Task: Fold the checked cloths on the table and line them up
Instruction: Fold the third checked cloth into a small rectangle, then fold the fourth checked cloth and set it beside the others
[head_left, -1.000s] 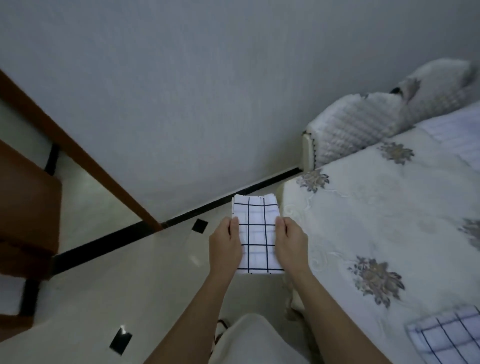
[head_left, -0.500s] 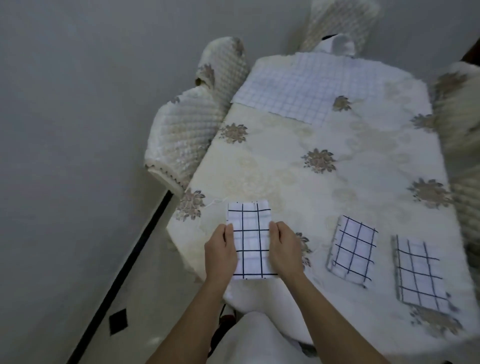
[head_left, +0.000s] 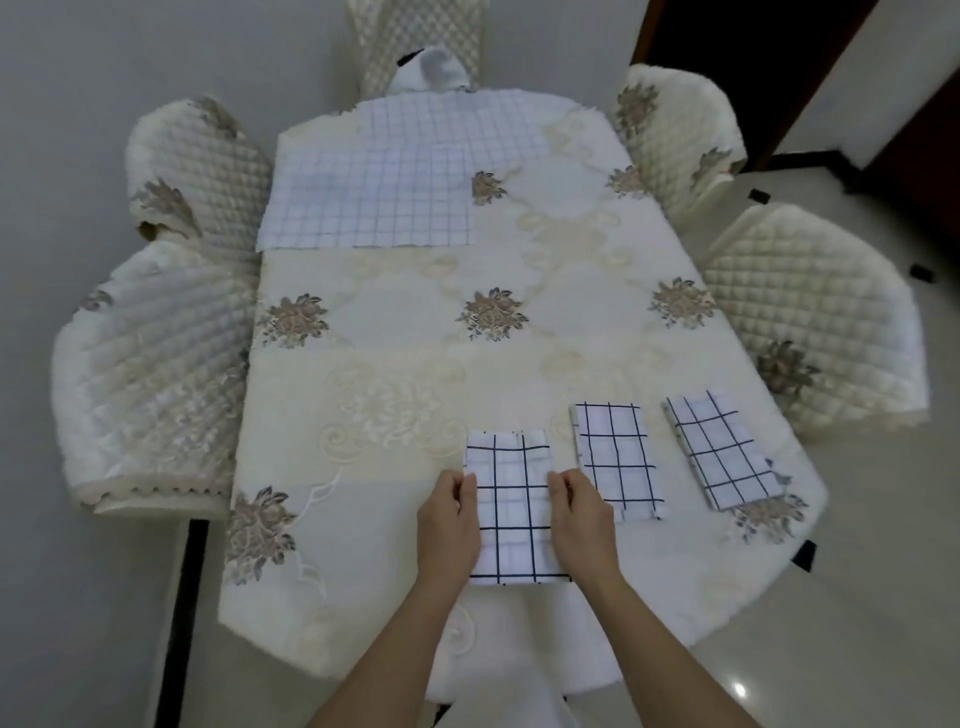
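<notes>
Left hand (head_left: 448, 525) and right hand (head_left: 582, 519): fingers pinch the long sides of the folded checked cloth (head_left: 511, 499) at the worktop (head_left: 395, 332) near edge. Risks: overhang lets it slip off, right hand nudges neighbouring folded cloth (head_left: 615, 457), row skews.

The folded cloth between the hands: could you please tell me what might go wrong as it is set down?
The folded cloth is held nearer the front edge of the table than the middle cloth and the tilted cloth, so the row may end uneven. The right hand is right beside the middle cloth and could nudge it.
</notes>
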